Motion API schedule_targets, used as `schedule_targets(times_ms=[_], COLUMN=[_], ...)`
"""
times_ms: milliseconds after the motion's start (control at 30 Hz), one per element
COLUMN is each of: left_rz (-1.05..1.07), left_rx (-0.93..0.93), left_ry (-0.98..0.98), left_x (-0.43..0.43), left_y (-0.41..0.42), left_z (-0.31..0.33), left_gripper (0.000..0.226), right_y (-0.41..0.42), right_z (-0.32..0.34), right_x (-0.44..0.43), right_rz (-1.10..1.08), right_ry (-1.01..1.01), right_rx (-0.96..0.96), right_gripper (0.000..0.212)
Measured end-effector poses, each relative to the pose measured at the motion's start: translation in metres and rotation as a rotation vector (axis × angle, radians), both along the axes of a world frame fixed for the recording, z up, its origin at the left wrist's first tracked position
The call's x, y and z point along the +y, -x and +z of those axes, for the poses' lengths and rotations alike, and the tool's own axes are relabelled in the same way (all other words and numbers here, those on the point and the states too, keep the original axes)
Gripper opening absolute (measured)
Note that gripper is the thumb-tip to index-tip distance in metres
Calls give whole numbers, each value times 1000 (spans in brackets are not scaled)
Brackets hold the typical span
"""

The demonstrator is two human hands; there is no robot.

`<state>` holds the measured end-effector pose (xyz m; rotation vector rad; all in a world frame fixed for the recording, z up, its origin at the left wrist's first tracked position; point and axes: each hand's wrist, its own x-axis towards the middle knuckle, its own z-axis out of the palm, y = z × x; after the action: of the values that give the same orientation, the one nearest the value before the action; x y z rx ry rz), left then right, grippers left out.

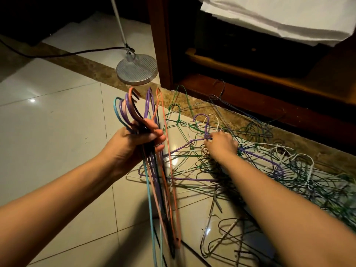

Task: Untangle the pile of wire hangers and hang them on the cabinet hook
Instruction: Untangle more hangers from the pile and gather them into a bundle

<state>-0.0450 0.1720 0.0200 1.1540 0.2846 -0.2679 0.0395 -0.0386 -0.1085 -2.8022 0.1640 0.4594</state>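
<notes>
Wire hangers [260, 170] lie in a tangled pile on the tiled floor [57, 132], right of centre, running along the brown stone strip [90, 68] at the foot of a dark wood cabinet [161, 45]; green, white, purple & dark wires are all crossed over each other, w/ a few dark ones loose at the near edge. L hand [133, 143] is raised over the floor, left of the pile, fingers [158, 132] curled tight round the necks of a sorted bundle [154, 164]: teal, purple, pink, orange & black hangers, hooks up & fanned out, bodies hanging down toward the bottom edge, lower ends blurred. R hand [221, 143] reaches into the middle of the pile, back of hand up, fingertips at the twisted neck of a purple hanger [206, 128] just below its hook, apparently pinching it; the hook stands up clear of the other wires, while its shoulders are crossed by green & white ones. Beyond the bundle a round ribbed metal lamp base [137, 69] sits on the stone strip, touching the cabinet's corner, w/ its white pole [119, 22] rising out of view & a black cable [92, 51] trailing off left. White cloth [279, 16] hangs over the cabinet's top right.
</notes>
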Motion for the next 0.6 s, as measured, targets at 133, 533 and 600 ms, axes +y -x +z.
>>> schedule_targets(times_ms=[133, 533, 600], left_rz=[1, 173, 147], left_rx=[10, -9, -27], left_ry=[-58, -106, -91], left_x=[8, 36, 28], left_y=[0, -22, -29], left_z=[-2, -16, -12], left_gripper=[26, 9, 7], right_y=[-9, -42, -42], right_z=[-6, 63, 75], right_x=[1, 14, 11], right_rz=[46, -14, -52], right_ry=[108, -395, -453], right_rx=[-15, -357, -377], right_gripper=[26, 22, 26])
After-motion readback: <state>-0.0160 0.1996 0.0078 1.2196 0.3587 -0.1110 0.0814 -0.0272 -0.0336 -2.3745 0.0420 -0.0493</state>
